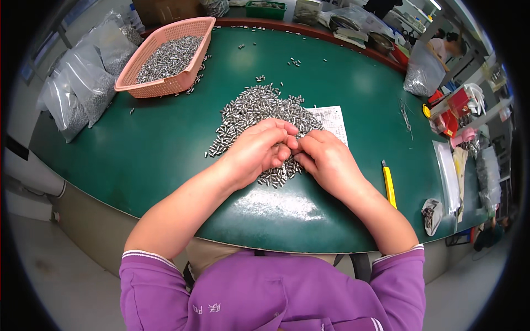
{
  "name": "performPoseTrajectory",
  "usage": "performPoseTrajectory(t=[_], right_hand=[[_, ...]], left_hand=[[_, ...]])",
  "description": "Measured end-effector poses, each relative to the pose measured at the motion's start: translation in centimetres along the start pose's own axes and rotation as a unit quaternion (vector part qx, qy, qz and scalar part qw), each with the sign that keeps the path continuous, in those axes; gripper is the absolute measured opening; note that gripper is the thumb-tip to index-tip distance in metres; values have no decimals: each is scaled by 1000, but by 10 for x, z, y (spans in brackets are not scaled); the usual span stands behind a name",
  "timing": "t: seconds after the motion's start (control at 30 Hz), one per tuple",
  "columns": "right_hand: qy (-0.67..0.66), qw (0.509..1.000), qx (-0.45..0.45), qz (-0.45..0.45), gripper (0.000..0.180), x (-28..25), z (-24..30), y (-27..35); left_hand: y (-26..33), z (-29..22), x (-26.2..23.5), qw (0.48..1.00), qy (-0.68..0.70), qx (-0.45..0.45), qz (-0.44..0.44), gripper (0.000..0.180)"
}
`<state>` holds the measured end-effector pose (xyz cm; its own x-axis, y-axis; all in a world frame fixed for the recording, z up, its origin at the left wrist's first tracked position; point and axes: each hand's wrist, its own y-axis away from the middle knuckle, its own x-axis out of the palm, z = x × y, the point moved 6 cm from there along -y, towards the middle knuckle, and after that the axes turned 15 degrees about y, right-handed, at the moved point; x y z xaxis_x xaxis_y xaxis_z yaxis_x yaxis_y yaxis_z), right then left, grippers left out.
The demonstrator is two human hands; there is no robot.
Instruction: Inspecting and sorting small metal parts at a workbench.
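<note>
A heap of small shiny metal pins [243, 118] lies in the middle of the green table, under and around both hands. My left hand [259, 148] is over the heap, palm turned inward, its fingers curled and the thumb and forefinger drawn together. Close against its fingertips, my right hand [330, 160] is closed in a pinch, back of the hand up. Whatever the fingers hold is too small or hidden to make out. A printed paper sheet [333, 121] sticks out from beneath the heap, just beyond my right hand.
A pink plastic basket [165, 87] full of the same pins stands at the far left, beside clear bags [83, 83] of metal parts. To the right lie a yellow utility knife [389, 186] and a small plastic bag [432, 215]. Another person [450, 47] is at the back right.
</note>
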<state>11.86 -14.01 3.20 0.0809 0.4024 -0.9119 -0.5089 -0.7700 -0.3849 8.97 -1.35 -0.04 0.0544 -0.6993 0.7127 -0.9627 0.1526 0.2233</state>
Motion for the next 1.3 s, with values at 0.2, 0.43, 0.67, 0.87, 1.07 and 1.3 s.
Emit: performPoseTrajectory(t=[0.2,0.43,0.67,0.87,1.07,1.3], right_hand=[[17,999,35,-22,13,-12,-8,-3],[-25,1000,13,-14,24,6,-4,-1],[-12,999,25,-40,14,1,0,-6],[5,995,23,-98,12,-24,-3,-12],[-21,995,1,-96,16,-29,2,-12],[15,999,31,6,21,-8,-10,-3]], left_hand=[[0,-1,-2,1000,-5,8,2,19],[-2,0,-4,1000,3,16,-6,19],[-2,-2,-5,999,-22,22,-11,19],[-3,4,-1,995,-93,2,26,20],[-2,6,1,993,-112,-3,42,19],[-3,8,-1,998,-46,-27,29,19]])
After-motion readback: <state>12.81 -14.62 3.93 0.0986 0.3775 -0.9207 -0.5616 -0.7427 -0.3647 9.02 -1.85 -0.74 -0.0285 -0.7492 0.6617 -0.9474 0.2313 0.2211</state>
